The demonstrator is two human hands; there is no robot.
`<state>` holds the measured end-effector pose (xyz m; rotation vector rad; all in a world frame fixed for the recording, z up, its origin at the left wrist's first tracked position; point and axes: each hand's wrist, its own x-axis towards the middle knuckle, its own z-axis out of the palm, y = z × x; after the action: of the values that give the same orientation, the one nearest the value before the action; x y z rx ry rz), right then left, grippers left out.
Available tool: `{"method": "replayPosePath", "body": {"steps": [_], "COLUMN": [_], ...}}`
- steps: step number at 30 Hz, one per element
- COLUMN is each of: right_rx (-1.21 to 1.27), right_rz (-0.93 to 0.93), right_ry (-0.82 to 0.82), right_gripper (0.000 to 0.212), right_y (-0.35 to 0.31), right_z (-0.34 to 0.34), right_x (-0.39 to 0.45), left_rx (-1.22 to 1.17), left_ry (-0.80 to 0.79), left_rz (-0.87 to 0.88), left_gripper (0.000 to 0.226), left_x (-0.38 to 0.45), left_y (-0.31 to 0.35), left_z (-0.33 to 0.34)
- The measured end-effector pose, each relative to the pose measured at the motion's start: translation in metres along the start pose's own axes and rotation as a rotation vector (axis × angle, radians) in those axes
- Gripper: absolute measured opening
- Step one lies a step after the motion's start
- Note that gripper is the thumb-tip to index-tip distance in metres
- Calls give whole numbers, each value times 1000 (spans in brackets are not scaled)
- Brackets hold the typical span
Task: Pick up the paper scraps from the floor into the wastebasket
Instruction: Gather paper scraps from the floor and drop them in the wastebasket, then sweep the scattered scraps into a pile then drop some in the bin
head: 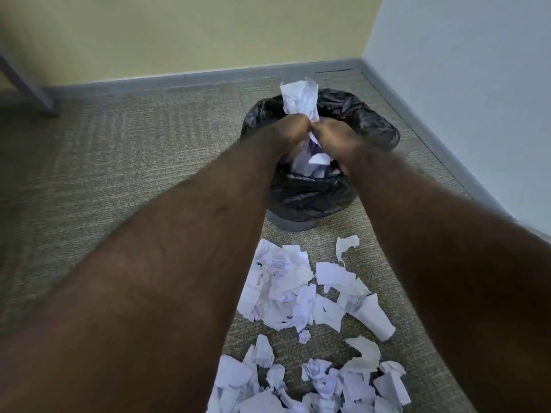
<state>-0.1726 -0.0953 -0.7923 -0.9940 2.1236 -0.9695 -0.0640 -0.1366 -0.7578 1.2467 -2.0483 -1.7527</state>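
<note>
While both hands, left hand (293,126) and right hand (335,135), clutch crumpled paper (299,96), black-lined wastebasket (316,192) sits below.

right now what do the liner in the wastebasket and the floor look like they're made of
Liner: thin black plastic film, by its glossy crinkles and the loose folds over the wastebasket rim.
Floor: short-pile carpet, grey-beige and matte, by its speckled, ribbed weave; the fibre cannot be told.

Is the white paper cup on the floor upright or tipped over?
Tipped over: the paper cup lies on its side on the carpet, beside the scraps.
</note>
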Motion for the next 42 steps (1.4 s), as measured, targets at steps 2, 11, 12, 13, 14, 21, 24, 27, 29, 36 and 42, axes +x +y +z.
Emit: {"method": "replayPosePath", "body": {"steps": [2,11,12,13,14,21,24,27,29,36,42], "right_rx": [-144,-81,-77,-66,-59,37,167,185,110,-212,-316], "right_rz": [15,15,-19,-44,-67,-270,-385,-437,-396,-104,126], "right_ry": [-37,10,17,31,47,216,442,565,545,243,-50], "right_gripper": [26,35,35,36,36,39,36,34,34,45,88], "right_y": [0,-5,-4,-4,-4,7,20,51,83,236,305], "right_z": [0,-7,-9,-10,-12,-25,-31,-30,-22,35,84], "right_x": [-2,-9,-10,-11,-14,-53,-83,-128,-161,-287,-401], "left_rx": [146,-5,-34,-60,-73,-100,-216,-325,-352,-4,269], "left_ry": [10,153,160,156,158,238,385,495,531,480,302], "left_rz": [-46,-22,-7,18,41,260,364,470,493,200,-69], "left_gripper": [24,23,30,35,41,42,36,32,26,42,68], "left_x": [-1,-4,-4,-2,-5,-36,-66,-104,-131,-222,-296], "left_y": [2,10,9,8,8,-1,-10,-33,-64,-243,-366], "left_z": [1,-2,-3,-4,-4,-6,-8,-11,-11,6,42]}}
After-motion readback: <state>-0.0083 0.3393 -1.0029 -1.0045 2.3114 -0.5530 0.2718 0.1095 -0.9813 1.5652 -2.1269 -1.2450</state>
